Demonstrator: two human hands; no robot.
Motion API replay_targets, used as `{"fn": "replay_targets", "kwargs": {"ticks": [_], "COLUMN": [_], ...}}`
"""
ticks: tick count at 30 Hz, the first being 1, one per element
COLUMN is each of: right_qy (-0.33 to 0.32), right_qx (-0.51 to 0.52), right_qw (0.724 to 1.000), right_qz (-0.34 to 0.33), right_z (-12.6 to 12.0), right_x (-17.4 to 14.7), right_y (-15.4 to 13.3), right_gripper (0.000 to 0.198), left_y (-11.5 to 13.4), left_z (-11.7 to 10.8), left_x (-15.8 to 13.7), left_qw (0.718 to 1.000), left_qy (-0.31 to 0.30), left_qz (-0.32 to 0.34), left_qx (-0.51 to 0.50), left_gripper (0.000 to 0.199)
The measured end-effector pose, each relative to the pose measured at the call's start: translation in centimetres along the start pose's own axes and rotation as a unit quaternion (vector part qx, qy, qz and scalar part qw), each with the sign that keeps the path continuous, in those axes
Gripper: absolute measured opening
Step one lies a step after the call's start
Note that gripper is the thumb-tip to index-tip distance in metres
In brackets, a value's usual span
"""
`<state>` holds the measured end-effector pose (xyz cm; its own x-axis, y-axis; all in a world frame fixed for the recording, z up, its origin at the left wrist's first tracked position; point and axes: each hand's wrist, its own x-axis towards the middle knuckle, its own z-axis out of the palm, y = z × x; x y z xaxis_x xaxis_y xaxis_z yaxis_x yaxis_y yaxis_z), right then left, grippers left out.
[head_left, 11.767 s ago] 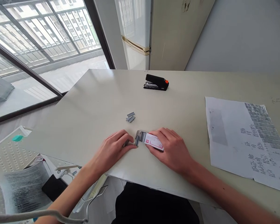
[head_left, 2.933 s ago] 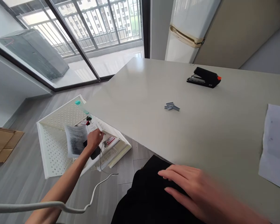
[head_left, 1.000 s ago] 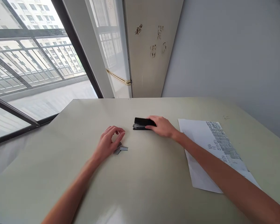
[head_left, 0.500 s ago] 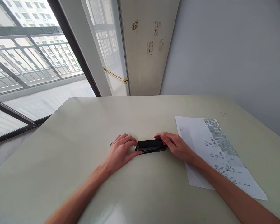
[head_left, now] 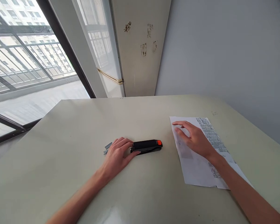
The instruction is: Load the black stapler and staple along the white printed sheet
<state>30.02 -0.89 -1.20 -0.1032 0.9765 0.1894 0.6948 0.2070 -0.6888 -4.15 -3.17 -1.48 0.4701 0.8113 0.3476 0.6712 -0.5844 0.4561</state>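
Observation:
A black stapler (head_left: 146, 145) with an orange-red patch on its right end lies on the table. My left hand (head_left: 118, 153) has hold of its left end, the thumb along the lower edge and the fingers curled at the top. Two short strips of staples (head_left: 107, 148) show just left of those fingers, partly covered by them. My right hand (head_left: 194, 138) is over the white printed paper (head_left: 198, 171), fingers stretched and apart from the thumb, holding nothing. Whether it touches the sheet I cannot tell. My right forearm hides part of the print.
The pale table (head_left: 121, 118) carries all of this. Beyond its far edge stands a cabinet or fridge (head_left: 140, 71) with brown marks and a gold handle. A grey wall (head_left: 219, 56) is at right, a large window (head_left: 32, 62) at left.
My right hand has let go of the stapler's right end and moved right, over the paper. My left hand stays at the stapler. The view has shifted slightly.

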Motion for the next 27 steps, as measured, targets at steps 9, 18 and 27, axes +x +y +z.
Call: {"fn": "replay_targets", "kwargs": {"ticks": [9, 18, 27], "right_qy": [0.029, -0.005, 0.003], "right_qx": [-0.18, -0.204, -0.206], "right_qw": [0.983, 0.978, 0.978], "right_qz": [0.017, 0.044, 0.036], "right_z": [-0.9, -3.1, -2.5], "right_x": [-4.8, -6.4, -6.3], "right_y": [6.3, 10.0, 9.5], "right_gripper": [0.056, 0.06, 0.059], "left_y": [-0.4, 0.0, 1.0], "left_z": [0.2, 0.2, 0.5], "left_x": [-0.2, -0.3, 0.1], "left_qw": [1.0, 0.999, 0.985], "left_qy": [0.013, 0.021, 0.006], "left_qz": [0.002, -0.01, -0.127], "left_qx": [0.025, 0.022, -0.113], "left_gripper": [0.029, 0.026, 0.03]}}
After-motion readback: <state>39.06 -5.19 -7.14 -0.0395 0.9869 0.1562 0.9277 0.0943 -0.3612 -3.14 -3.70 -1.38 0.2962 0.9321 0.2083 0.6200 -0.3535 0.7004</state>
